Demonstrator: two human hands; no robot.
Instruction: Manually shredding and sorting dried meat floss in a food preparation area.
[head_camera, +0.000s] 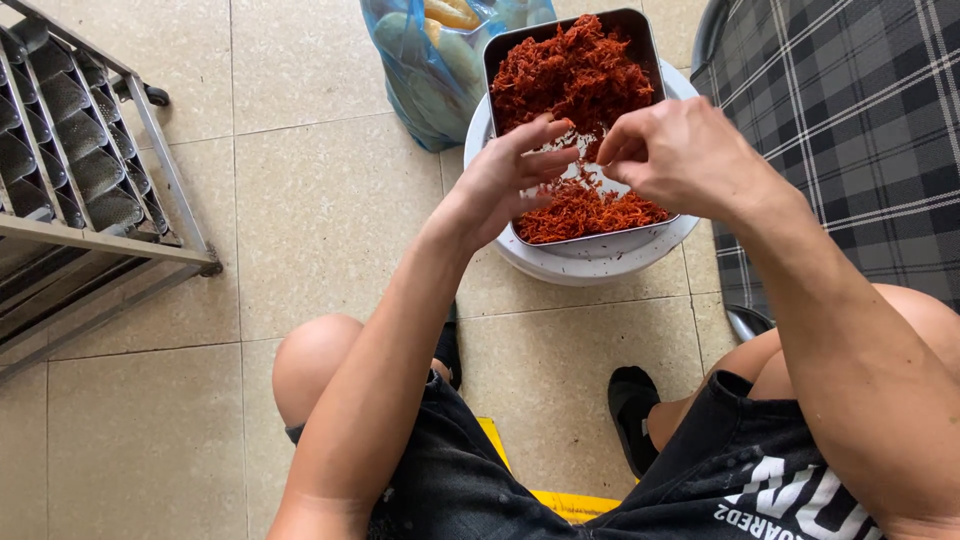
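We sit low on the floor with both hands over the metal tray (500, 60), which rests on a round white tub (590, 262) between our knees. The tray holds a heap of red shredded strands (575, 75), piled high at its far end and thinner at the near end, where bare metal shows. Our left hand (505, 180) hovers at the tray's near left edge, fingers loosely curled and pressed toward the thumb, seemingly pinching a few strands. Our right hand (680, 155) hangs over the tray's middle, fingertips drawn together; we cannot tell for certain what they pinch. To do this well, we judge it best to take small pinches, tease them apart over the tray so nothing drops on the tiles, and work from the dense far pile toward the near end. Behind the tray's far left corner stands 1 blue plastic bag (420, 70), soft, translucent, holding pale yellowish pieces.
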